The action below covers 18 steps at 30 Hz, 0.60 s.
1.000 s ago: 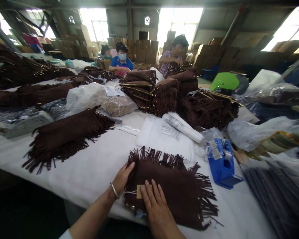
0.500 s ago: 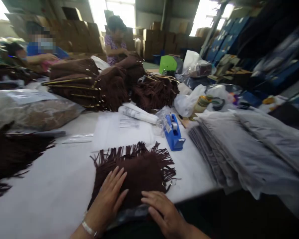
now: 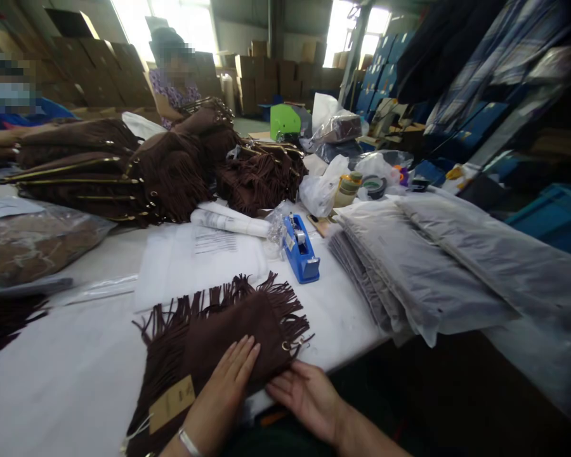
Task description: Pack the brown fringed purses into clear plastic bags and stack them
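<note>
A dark brown fringed bag [image 3: 238,317] lies flat at the table's near edge, its fringe spread along the far and left sides. Metal rings show at its right corner. On its left part rests a tan hang tag [image 3: 172,404] with a white string. My left hand [image 3: 231,377] is laid flat on the bag, fingers stretched and a silver bracelet at the wrist. My right hand [image 3: 307,395] is at the bag's near right edge, fingers extended with the palm partly upward; its fingertips are partly tucked at or under the edge.
A blue tape dispenser [image 3: 301,249] stands beyond the bag, beside white printed plastic sheets [image 3: 200,254]. Grey bagged goods [image 3: 423,266] are stacked at right. Brown fringed bags [image 3: 176,162] are piled at the back. Two co-workers, one in a purple patterned top [image 3: 176,89], are behind.
The view has swung right. The bag's left part with the tan tag now shows. My left hand lies farther right on the bag; my right hand has turned palm upward at its edge.
</note>
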Motion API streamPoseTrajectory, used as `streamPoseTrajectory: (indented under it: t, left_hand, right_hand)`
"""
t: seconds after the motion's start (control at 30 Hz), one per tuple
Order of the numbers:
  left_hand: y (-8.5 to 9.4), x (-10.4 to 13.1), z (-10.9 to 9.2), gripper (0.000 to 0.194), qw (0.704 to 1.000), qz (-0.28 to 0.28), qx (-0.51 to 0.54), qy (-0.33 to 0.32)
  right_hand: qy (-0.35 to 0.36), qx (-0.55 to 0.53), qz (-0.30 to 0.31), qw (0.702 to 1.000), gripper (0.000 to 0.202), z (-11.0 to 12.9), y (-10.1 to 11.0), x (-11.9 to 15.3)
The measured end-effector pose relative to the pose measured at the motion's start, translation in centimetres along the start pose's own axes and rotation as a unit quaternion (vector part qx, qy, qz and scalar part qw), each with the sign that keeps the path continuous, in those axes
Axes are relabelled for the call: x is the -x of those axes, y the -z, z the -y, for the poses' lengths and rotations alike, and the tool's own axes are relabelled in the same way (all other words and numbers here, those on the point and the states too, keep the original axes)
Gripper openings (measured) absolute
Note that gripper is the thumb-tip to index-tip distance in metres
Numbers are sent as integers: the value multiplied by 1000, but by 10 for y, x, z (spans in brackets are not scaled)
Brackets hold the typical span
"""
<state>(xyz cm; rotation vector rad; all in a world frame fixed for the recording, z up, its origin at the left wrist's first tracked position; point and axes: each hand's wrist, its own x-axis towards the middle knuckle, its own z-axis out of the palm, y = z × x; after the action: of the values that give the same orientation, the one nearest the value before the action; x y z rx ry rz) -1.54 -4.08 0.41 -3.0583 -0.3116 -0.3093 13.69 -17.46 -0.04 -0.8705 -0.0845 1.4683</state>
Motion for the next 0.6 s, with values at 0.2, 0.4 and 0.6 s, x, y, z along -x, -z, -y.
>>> streamPoseTrajectory:
  t: [0.2, 0.4, 0.6]
  left_hand:
    - [13, 10, -8, 82, 999, -44, 29, 5]
    - [6, 14, -8, 78, 998, -37, 57, -2]
    - [23, 16, -17, 56, 979, -92, 174, -49]
  right_hand:
    - [173, 264, -33, 948, 83, 25, -13, -50]
    - [288, 419, -14, 861, 78, 61, -16, -67]
    - [273, 697, 73, 659, 65, 39, -36, -66]
